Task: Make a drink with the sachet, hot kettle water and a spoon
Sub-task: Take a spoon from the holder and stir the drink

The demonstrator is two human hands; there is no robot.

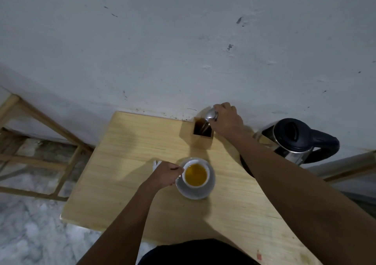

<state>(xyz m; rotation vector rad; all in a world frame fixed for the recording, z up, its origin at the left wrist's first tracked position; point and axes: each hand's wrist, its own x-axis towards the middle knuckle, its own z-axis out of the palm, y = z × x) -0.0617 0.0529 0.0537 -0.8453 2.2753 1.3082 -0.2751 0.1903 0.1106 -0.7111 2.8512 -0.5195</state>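
The right hand (225, 118) is closed round the bowl end of a metal spoon (211, 115), whose handle points down into the square wooden holder (202, 131) directly beneath that grip, at the far edge of the bench (126, 142) against the wall. Whether the spoon is going in or coming out I cannot tell. Nearer the person, the left hand (166, 174) is pinched narrowly at the side of the white cup (196, 175), apparently on its handle, though the fingers hide it. The cup sits on a saucer (196, 193) and holds amber liquid, so the drink looks close to made. A scrap of white just behind the left hand may be the sachet; too little shows to be sure.

The spoon is stiff, light and probably slick; held by the bowl it could swing, so the stem would be the surer hold. The cup is likely hot, breakable and fairly full, and may slide on the saucer: best lifted by the handle or carried with the saucer.

The kettle (301, 140) stands to the right of the right grip, close to the forearm, and could be knocked. Left of the cup the bench is open; the near-left edge drops to the floor.
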